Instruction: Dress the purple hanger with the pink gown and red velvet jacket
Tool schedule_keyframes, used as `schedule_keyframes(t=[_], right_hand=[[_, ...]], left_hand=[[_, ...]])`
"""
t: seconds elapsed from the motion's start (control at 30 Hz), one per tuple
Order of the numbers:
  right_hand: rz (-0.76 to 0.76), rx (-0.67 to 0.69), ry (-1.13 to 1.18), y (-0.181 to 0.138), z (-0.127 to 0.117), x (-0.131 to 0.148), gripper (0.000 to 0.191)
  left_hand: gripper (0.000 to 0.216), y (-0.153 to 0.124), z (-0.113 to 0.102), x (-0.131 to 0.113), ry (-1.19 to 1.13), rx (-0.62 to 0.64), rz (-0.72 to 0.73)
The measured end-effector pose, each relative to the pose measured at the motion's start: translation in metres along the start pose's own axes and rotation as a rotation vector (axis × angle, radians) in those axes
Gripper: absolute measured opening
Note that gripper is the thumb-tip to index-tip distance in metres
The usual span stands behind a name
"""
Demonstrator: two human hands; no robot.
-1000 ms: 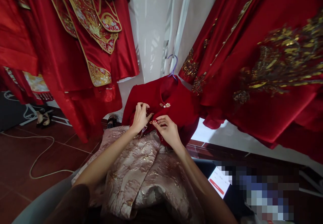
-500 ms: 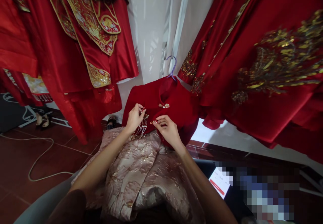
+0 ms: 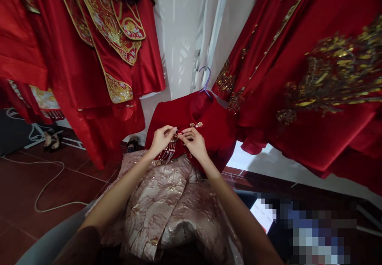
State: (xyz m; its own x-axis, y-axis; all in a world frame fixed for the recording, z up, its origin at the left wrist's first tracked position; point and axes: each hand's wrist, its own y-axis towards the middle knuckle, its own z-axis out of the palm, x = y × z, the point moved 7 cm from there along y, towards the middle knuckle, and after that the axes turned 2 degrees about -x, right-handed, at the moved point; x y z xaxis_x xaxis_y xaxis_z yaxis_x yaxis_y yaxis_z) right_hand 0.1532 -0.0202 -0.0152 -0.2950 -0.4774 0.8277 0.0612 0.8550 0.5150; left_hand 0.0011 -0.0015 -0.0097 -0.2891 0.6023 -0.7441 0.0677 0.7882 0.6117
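A red velvet jacket on a purple hanger lies in front of me. A beaded clasp sits closed below its collar. Lower down, my left hand pinches the jacket's front beside a beaded tassel. My right hand is closed, thumb and fingertips on a small gold-looped clasp piece. The two hands' fingertips nearly meet there. Whether the two clasp halves are joined cannot be made out. Pinkish brocade fabric covers my lap under my forearms.
Red embroidered garments hang at the left, and a red gown with gold sequins hangs at the right. A white cable crosses the tiled floor. Black shoes stand near a white rack foot. A lit phone screen is at lower right.
My right hand has moved left and slightly up with the clasp piece, closing the gap to my left hand. My left hand has shifted slightly to the right.
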Motion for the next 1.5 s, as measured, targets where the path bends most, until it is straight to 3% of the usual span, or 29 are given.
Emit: schedule_keyframes(t=[0.13,0.43,0.9,1.37,1.5], right_hand=[[0.015,-0.02,0.015,0.004,0.006,-0.006,0.026],[0.08,-0.049,0.128,0.003,0.004,-0.006,0.033],[-0.013,-0.065,-0.022,0.005,0.005,-0.009,0.025],[-0.018,-0.05,-0.139,0.004,0.007,-0.009,0.022],[0.004,-0.038,-0.235,0.002,0.008,-0.012,0.022]], left_hand=[[0.031,-0.001,0.001,0.003,-0.078,0.06,-0.003],[0.034,-0.004,0.0,0.011,-0.134,0.029,-0.069],[0.029,-0.005,0.002,0.011,-0.067,0.121,0.009],[0.022,-0.002,-0.003,0.01,-0.005,0.147,-0.021],[0.021,-0.005,-0.003,0.006,-0.057,0.097,-0.03]])
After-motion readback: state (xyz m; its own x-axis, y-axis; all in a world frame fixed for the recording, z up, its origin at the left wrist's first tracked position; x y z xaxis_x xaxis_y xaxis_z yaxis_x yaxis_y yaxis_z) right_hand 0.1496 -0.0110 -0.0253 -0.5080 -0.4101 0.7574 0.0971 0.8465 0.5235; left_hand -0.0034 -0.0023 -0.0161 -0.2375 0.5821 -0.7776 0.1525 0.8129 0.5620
